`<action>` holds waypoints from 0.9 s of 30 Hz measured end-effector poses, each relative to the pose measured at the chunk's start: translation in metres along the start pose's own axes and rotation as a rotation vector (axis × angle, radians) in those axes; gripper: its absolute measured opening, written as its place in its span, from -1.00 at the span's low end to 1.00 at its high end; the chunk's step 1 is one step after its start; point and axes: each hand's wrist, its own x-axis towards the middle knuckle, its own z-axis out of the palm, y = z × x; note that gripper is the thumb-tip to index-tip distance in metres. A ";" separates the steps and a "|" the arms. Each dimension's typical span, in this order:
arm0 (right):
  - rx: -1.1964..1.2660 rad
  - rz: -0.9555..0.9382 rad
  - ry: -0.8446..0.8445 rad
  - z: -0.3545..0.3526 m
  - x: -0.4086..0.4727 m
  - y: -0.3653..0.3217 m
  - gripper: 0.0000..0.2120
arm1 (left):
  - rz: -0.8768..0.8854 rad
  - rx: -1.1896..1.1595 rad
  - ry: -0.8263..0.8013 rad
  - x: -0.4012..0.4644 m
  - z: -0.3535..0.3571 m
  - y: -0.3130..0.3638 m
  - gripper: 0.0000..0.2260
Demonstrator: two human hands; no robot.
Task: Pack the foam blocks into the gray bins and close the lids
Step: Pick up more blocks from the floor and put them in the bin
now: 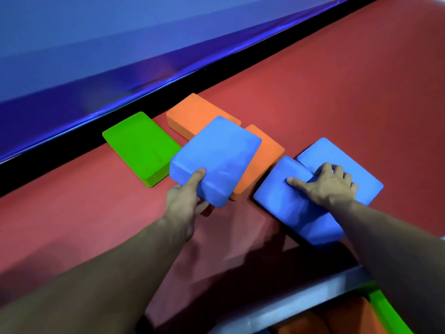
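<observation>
A red mat (337, 75) meets a blue padded wall (96, 44).

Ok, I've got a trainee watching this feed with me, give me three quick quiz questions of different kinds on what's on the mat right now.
1. True or false: the left hand grips a blue block lifted off the red mat.
2. Multiple choice: the green block is A) in the right hand, B) flat on the mat, untouched, C) stacked on an orange block.
3. Fill in: the right hand grips the nearer of two ____ blocks.

Key: 1 true. 2 B. 3 blue; that block overlaps the farther blue block. The gray bin at the lower right already holds orange and green blocks.
</observation>
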 end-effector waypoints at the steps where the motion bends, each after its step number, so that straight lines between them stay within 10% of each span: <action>1: 0.010 -0.020 -0.017 0.000 -0.001 -0.003 -0.02 | 0.007 0.006 0.003 -0.003 -0.003 0.001 -0.84; 5: 0.137 -0.084 -0.143 -0.010 -0.031 -0.013 -0.26 | 0.047 0.061 0.005 -0.030 -0.025 0.013 -0.84; 14: 0.619 -0.250 0.137 -0.118 -0.213 -0.103 -0.43 | 0.252 0.071 0.073 -0.181 -0.137 0.165 -0.79; 21: 0.707 -0.667 -0.009 -0.155 -0.398 -0.196 0.13 | 0.550 0.119 0.330 -0.344 -0.332 0.274 -0.84; 27: 0.625 -0.882 -0.097 -0.143 -0.549 -0.245 -0.05 | 0.632 0.135 0.577 -0.463 -0.500 0.279 -0.69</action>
